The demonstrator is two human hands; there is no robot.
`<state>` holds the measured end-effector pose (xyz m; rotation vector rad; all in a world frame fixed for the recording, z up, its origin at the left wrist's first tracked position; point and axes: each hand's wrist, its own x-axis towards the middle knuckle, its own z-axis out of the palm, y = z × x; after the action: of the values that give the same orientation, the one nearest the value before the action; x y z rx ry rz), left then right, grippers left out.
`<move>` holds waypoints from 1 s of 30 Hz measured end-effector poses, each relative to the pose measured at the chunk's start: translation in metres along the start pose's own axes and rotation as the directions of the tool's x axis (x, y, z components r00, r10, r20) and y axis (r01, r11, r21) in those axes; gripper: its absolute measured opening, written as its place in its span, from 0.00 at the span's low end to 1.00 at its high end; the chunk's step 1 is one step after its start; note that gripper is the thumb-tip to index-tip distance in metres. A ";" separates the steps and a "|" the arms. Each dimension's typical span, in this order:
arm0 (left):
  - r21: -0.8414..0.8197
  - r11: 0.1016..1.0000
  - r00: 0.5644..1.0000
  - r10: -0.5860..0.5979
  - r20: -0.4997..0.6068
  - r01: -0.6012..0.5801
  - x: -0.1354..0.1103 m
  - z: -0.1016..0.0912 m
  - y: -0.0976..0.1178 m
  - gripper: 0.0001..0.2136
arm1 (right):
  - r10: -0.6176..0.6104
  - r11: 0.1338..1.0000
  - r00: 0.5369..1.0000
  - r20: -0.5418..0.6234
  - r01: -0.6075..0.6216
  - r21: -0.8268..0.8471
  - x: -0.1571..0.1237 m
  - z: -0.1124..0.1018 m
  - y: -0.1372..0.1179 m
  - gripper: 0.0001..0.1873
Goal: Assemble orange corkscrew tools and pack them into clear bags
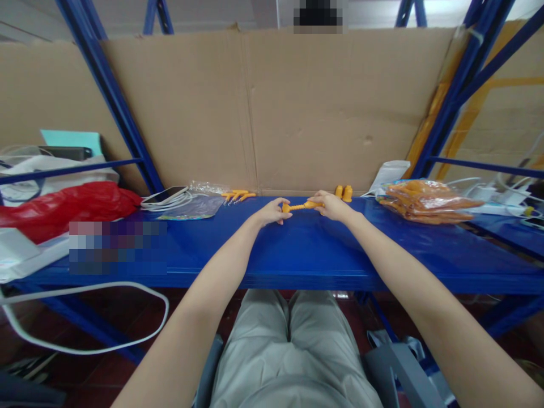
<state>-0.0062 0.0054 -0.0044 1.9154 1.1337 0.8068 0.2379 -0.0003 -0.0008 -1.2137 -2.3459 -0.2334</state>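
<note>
A thin yellow plastic piece with a ridged, screw-like middle (298, 207) stretches between my two hands, just above the blue tabletop. My left hand (271, 212) pinches its wider left end. At the other end, the fingers of my right hand (334, 204) close around the yellow stem and partly hide it. Behind my left hand lie several corkscrews with orange handles (243, 195), their metal spirals towards me. Two orange plastic caps (347, 194) stand near the cardboard, just beyond my right hand.
A clear plastic bag (195, 205) and a phone with a white cable (170, 196) lie left. Bagged orange pieces (425, 201) sit right. A red bag (76, 207) is far left. Cardboard (323, 107) and blue posts (113, 96) bound the blue table (314, 255).
</note>
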 end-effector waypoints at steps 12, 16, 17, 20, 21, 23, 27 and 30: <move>0.349 0.931 0.966 0.183 -0.183 -0.111 0.002 0.000 -0.004 0.21 | 0.108 0.949 0.991 -0.085 -0.077 0.306 0.004 0.005 0.003 0.33; 0.342 0.932 0.961 0.199 -0.194 -0.124 0.001 0.002 -0.003 0.19 | 0.205 0.824 0.978 -0.025 -0.158 0.544 0.001 0.008 0.012 0.31; 0.338 0.932 0.958 0.208 -0.196 -0.133 0.002 0.003 -0.003 0.19 | 0.225 0.800 0.974 -0.019 -0.174 0.574 0.000 0.008 0.014 0.30; 0.326 0.932 0.954 0.228 -0.196 -0.156 0.003 0.003 -0.003 0.17 | 0.294 0.763 0.956 -0.018 -0.224 0.606 -0.001 0.006 0.014 0.25; 0.325 0.932 0.953 0.232 -0.194 -0.161 0.003 0.003 -0.003 0.17 | 0.315 0.752 0.949 -0.011 -0.243 0.613 -0.001 0.005 0.013 0.24; 0.327 0.930 0.953 0.237 -0.190 -0.166 0.003 0.003 -0.003 0.17 | 0.345 0.725 0.939 0.014 -0.276 0.631 0.000 0.004 0.009 0.22; 0.330 0.931 0.953 0.231 -0.194 -0.158 0.003 0.003 -0.003 0.17 | 0.387 0.691 0.921 0.048 -0.324 0.646 0.002 0.002 0.003 0.17; 0.333 0.930 0.955 0.227 -0.192 -0.154 0.002 0.003 -0.003 0.17 | 0.395 0.705 0.917 0.059 -0.343 0.621 0.001 0.001 0.001 0.17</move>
<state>-0.0038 0.0074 -0.0083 2.2709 1.2888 1.0240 0.2382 0.0016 -0.0012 -1.2493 -1.8086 0.5863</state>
